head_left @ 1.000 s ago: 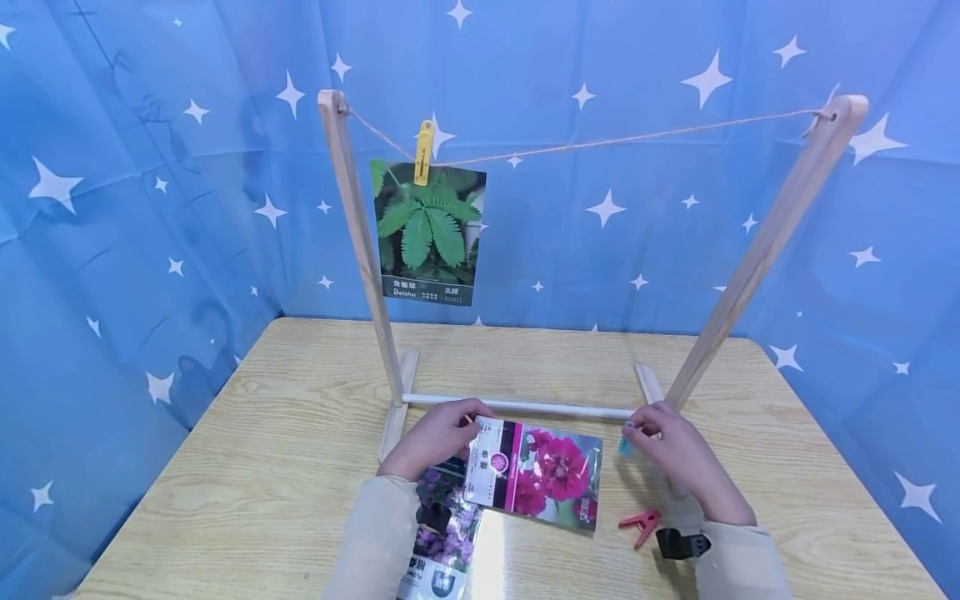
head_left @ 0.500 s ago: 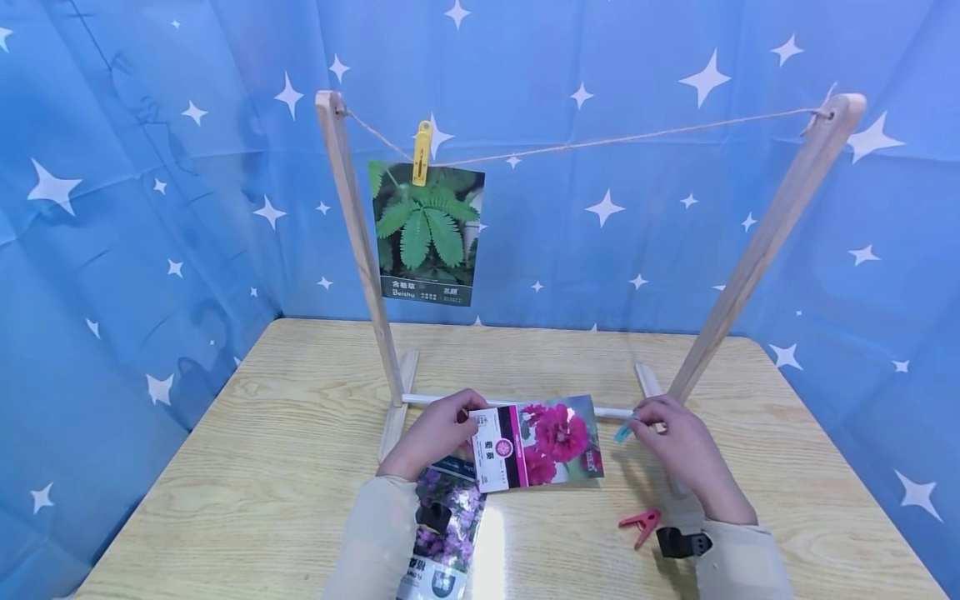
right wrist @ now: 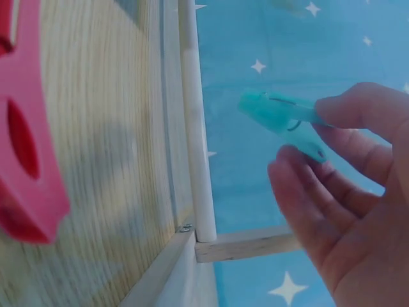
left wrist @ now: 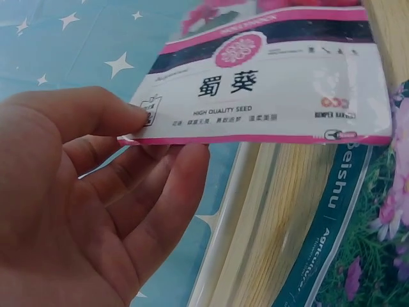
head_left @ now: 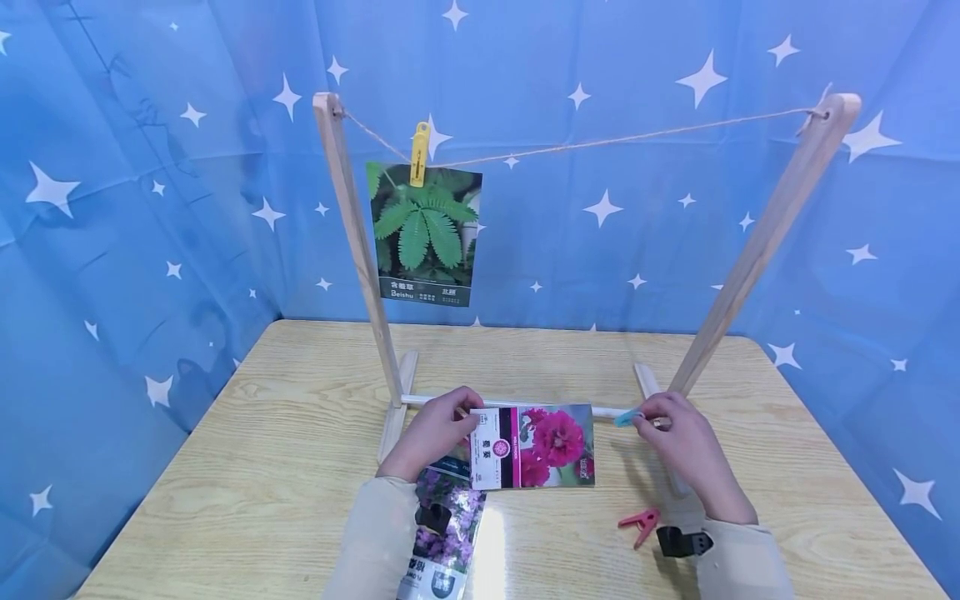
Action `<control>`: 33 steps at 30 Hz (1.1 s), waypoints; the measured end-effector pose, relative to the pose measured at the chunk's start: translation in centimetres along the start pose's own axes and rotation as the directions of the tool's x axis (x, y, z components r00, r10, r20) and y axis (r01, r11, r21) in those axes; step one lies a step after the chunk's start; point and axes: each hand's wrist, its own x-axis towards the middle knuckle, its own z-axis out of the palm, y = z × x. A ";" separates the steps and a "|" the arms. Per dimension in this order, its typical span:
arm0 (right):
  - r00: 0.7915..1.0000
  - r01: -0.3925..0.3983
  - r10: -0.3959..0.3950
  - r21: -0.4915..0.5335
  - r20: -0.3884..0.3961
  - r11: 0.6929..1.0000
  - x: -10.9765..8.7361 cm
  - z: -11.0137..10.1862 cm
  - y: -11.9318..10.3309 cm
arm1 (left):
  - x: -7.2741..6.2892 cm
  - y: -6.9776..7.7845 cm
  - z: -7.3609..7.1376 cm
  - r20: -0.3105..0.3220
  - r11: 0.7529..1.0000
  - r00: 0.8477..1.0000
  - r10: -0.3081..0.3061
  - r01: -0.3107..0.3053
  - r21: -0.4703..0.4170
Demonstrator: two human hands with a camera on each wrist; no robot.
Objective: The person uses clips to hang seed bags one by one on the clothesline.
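Hollyhock seed packet (head_left: 555, 447), corner pinched by my left fingers (left wrist: 182, 185); turquoise clothespin (right wrist: 271, 114), pinched by right fingers (right wrist: 361, 110), best squeezed evenly.

The pink-flowered packet (head_left: 532, 447) hides part of the purple-flowered packet (head_left: 459, 527) beneath it.

Round swings the pink-flower packet (head_left: 534, 447) in the left hand (head_left: 437, 435), now nearly level, and the teal clip (head_left: 627, 417) in the right hand (head_left: 684, 433) has tipped almost sideways!
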 end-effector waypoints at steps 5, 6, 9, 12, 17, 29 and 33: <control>0.999 -0.012 0.013 0.015 -0.034 1.000 -0.1 -0.1 -0.1 | 0.0 -0.2 0.0 -0.011 1.000 1.000 0.016 -0.016 0.025; 0.999 -0.017 0.018 0.020 -0.040 1.000 -0.1 -0.2 -0.1 | 0.0 -0.2 0.0 -0.014 0.999 1.000 0.023 -0.022 0.042; 0.998 -0.030 0.031 0.027 -0.047 0.999 -0.2 -0.3 -0.3 | 0.0 -0.2 -0.1 -0.018 0.994 0.999 0.046 -0.044 0.096; 0.998 -0.034 0.035 0.016 -0.052 0.999 -0.2 -0.4 -0.4 | 0.1 -0.2 -0.1 -0.027 0.989 0.998 0.063 -0.059 0.139; 0.998 -0.030 0.030 -0.001 -0.061 1.000 -0.1 -0.5 -0.6 | 0.2 -0.2 -0.1 -0.053 0.987 0.996 0.069 -0.061 0.148; 0.993 -0.042 0.046 0.038 -0.111 0.998 -0.2 -1.1 -0.9 | 0.3 -0.3 -0.1 -0.062 0.998 0.998 0.028 -0.024 0.065; 0.990 -0.057 0.062 0.043 -0.130 0.997 -0.2 -1.3 -1.0 | 0.4 -0.2 -0.2 -0.057 0.999 0.998 0.023 -0.021 0.041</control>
